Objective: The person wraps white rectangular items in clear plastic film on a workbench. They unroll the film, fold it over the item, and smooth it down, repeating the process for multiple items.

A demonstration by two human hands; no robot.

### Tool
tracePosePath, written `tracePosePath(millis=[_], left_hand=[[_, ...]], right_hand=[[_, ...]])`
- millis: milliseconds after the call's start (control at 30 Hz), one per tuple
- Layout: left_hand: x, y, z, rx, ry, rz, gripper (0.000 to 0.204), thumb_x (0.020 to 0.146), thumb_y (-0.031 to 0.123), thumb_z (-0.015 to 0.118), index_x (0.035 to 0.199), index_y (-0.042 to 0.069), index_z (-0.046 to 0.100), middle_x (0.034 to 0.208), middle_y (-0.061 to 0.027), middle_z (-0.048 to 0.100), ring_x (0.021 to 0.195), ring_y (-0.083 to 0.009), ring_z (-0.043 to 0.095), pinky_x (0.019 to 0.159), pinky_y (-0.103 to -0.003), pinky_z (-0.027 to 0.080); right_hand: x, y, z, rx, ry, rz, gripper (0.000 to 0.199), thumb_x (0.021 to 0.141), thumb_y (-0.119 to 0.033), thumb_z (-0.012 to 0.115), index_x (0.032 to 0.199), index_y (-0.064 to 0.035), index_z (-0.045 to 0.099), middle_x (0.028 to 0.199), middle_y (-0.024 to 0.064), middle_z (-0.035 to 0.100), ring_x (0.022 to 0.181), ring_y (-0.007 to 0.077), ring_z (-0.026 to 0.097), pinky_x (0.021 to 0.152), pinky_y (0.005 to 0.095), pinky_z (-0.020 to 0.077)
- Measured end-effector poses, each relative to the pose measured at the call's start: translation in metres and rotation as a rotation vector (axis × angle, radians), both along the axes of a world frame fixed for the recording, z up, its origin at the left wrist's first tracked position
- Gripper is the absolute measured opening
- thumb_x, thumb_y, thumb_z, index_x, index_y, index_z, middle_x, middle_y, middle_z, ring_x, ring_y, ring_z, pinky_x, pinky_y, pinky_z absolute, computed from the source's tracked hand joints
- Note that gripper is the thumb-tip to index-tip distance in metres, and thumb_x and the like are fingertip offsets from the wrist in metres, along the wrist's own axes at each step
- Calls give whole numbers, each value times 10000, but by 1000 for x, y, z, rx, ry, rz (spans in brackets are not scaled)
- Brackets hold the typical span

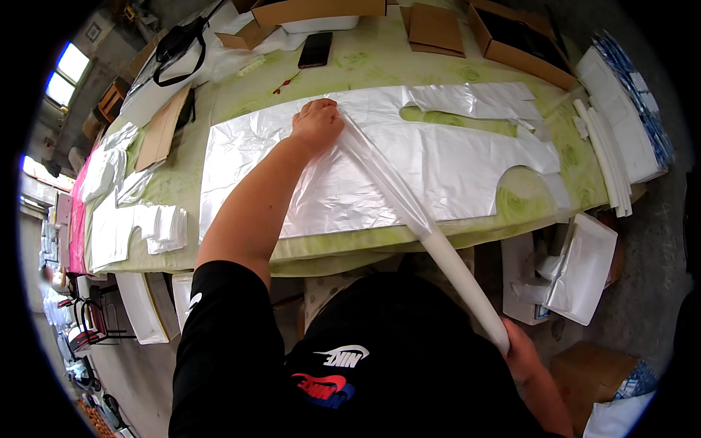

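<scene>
A thin white plastic apron, with cut-out curves toward its right end, lies flat on the table. Fingers curled, my left hand presses at its far edge and pinches the upper end of a gathered strip of film. From there the film runs diagonally down to a long white tube, which slants off the table's near edge toward my body. My right hand is wrapped round the lower end of this tube, low at the right. Part of that hand is hidden behind the tube.
A green patterned cloth covers the table. Folded white plastic pieces lie at left beside a cardboard sheet. A phone and a cardboard box are at the far side. White rolls lie along the right edge; white bins stand below.
</scene>
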State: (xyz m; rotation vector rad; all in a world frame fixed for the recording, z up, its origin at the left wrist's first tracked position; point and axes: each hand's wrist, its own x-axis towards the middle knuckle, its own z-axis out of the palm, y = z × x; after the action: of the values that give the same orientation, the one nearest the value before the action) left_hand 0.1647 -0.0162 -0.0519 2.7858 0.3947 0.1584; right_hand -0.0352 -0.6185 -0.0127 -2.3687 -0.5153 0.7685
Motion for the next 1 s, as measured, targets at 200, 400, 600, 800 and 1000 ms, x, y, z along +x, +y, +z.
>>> tracePosePath(millis=[200,400,600,800,1000], left_hand=[[10,-26,8,66,-276,-18,468,931,295,609,1375,147,594,1544,-105,472,1454,-347,391,1211,-493,279],[-49,-72,-23,2,-583,-363,670,913,364,693,1492,100,480,1608,-170,366,1495,-419,308,1241,-535,240],[-140,-118,24,3,-46,-827,903,820,430,803,1558,90,407,1581,-156,412,1539,-382,272,1276,-555,205],[-167,-104,28,-37,-31,-854,840,769,266,830,1515,111,477,1419,-106,517,1472,-337,383,1263,-543,263],[-166,-106,14,-36,-147,-865,725,771,130,758,1463,134,543,1352,-89,544,1385,-300,475,1225,-527,328]], right_hand=[[-14,-9,-24,180,-129,-109,576,724,-14,731,1288,-55,625,1053,153,642,947,350,640,845,394,521],[1,-3,-27,232,-237,-127,615,721,-19,743,1320,-25,603,1097,176,654,987,358,654,865,397,530],[80,60,1,250,-349,-12,665,792,-91,780,1408,-22,541,1280,204,655,1161,376,653,997,440,517],[153,161,29,24,-554,212,591,862,-331,759,1381,-102,592,1091,171,658,1042,394,627,922,463,513],[209,189,5,-70,-687,65,578,881,-348,720,1393,-110,593,1099,170,648,1065,382,608,933,480,501]])
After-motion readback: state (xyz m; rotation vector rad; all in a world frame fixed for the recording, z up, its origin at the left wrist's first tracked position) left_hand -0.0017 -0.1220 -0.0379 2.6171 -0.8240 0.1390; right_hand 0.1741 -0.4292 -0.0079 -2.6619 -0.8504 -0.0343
